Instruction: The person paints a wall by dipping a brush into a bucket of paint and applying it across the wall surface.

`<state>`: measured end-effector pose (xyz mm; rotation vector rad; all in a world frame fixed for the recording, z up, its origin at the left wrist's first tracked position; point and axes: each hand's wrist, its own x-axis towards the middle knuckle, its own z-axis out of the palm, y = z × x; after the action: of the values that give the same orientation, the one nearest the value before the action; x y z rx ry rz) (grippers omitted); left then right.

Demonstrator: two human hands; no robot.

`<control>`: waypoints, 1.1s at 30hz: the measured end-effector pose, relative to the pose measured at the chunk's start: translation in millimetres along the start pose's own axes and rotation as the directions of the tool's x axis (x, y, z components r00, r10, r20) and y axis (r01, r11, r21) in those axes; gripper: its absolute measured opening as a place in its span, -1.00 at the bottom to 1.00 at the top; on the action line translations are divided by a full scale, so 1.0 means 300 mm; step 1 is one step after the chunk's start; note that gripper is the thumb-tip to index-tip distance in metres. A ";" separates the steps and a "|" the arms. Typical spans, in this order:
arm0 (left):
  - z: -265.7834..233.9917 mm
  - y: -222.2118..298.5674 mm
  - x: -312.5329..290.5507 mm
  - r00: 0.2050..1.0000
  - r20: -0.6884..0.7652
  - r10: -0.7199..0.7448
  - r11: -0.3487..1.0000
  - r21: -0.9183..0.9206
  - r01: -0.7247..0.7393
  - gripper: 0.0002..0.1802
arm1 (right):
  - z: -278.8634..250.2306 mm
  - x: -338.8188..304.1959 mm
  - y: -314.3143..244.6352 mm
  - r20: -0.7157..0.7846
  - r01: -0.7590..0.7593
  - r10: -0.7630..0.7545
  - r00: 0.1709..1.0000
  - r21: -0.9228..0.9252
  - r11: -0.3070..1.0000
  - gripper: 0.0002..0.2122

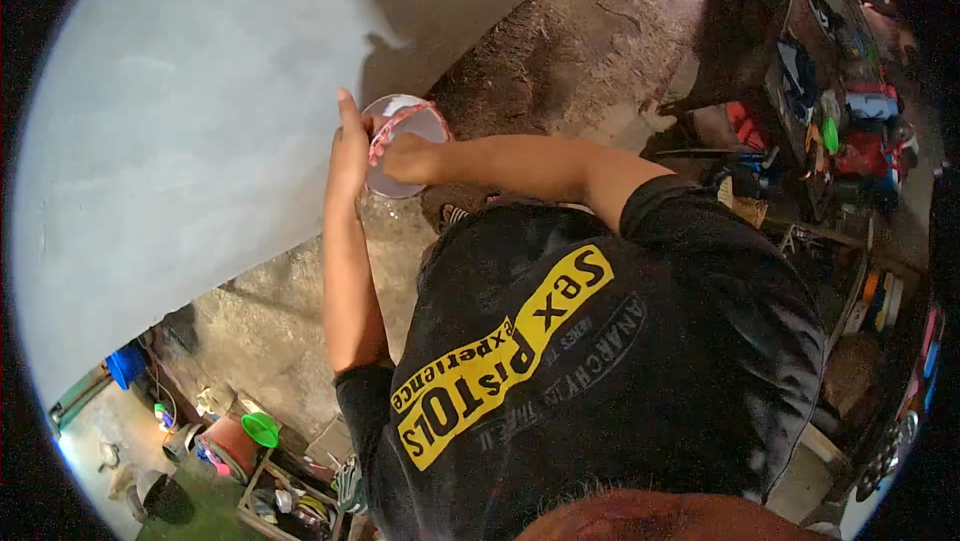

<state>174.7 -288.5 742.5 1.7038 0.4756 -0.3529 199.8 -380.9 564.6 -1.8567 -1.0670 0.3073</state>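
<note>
I hold a round white bowl (pixel 412 124) with a pink patterned band along its rim, up in front of a grey plastered wall (pixel 190 111). My left hand (pixel 349 153) lies flat against the bowl's left side, fingers straight and pointing up. My right hand (pixel 408 158) is curled on the bowl's lower part and covers some of it. Whether anything else sits under those fingers is hidden. My black shirt with a yellow print (pixel 560 361) fills the lower middle of the view.
Rough dirt and concrete ground (pixel 570 51) runs past the wall. A cluttered workbench with tools and red and blue items (pixel 850 111) stands at the right. At lower left are a green funnel (pixel 260 429), a reddish bucket (pixel 230 441) and a blue container (pixel 126 365).
</note>
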 end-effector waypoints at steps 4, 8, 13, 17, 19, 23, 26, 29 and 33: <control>0.013 -0.052 0.055 0.998 0.050 -0.024 0.996 -0.090 0.028 -0.12 | -0.002 -0.025 0.053 0.124 0.216 -0.177 0.976 -0.537 0.816 -0.84; -0.003 -0.099 0.061 0.996 -0.034 -0.081 0.985 -0.155 0.075 -0.11 | -0.090 -0.029 -0.080 0.100 0.304 -0.314 0.944 -0.635 0.710 -0.84; 0.053 -0.106 0.129 0.990 -0.079 -0.120 0.960 -0.262 0.096 -0.14 | -0.248 -0.041 -0.143 -0.004 -0.118 0.126 0.992 0.328 0.937 -0.82; 0.100 -0.114 0.158 0.968 -0.214 -0.129 0.940 -0.336 0.051 -0.13 | -0.367 -0.043 -0.049 0.338 -0.082 0.250 0.907 -0.440 0.894 -0.79; 0.132 -0.126 0.197 0.962 -0.248 -0.110 0.929 -0.371 0.011 -0.07 | -0.428 -0.059 -0.019 0.255 -0.288 0.342 0.905 -0.225 0.931 -0.75; 0.226 -0.109 0.295 0.959 -0.254 -0.124 0.882 -0.471 -0.011 -0.14 | -0.563 -0.067 0.125 0.338 -0.377 0.356 0.871 -0.002 0.926 -0.67; 0.299 -0.090 0.380 0.947 -0.292 -0.132 0.845 -0.532 -0.046 -0.17 | -0.697 -0.088 0.237 0.419 -0.475 0.417 0.806 0.039 0.879 -0.67; 0.353 -0.075 0.443 0.894 -0.399 -0.204 0.837 -0.545 -0.053 -0.14 | -0.850 -0.123 0.309 0.412 -0.548 0.436 0.800 0.209 0.810 -0.68; 0.378 -0.095 0.517 0.894 -0.378 -0.242 0.779 -0.625 -0.054 -0.19 | -1.075 -0.166 0.394 0.319 -0.556 0.460 0.829 0.375 0.742 -0.71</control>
<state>298.3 -377.8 622.1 1.0868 0.9092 0.1356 427.8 -635.2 626.7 -1.6684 -0.5146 1.0121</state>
